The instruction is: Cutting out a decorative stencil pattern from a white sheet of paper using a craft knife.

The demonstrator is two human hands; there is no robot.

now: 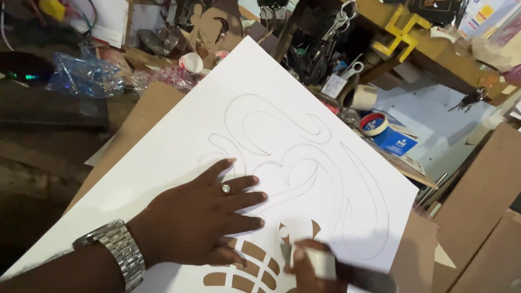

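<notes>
A: Head view, looking down. A large white sheet [304,157] with pencilled curving outlines is laid over brown cardboard [138,116]. Why is the left hand [201,217] spread flat on it?

B: Judged as a hold-down: fingers are splayed, palm pressed on the sheet's lower middle, so the sheet is likely kept from sliding. Nothing is gripped by it. A ring and a metal wristwatch [116,249] are noted.

A: And the right hand [306,266]?

B: Seen only partly at the bottom edge, closed around a pale-handled tool [325,263], blurred; the kind cannot be told. It is placed just beside the cut-out slots [244,268], where brown shows through.

A: Sheet relative to hands?

B: Under both; the hands are near each other, not touching.
</notes>
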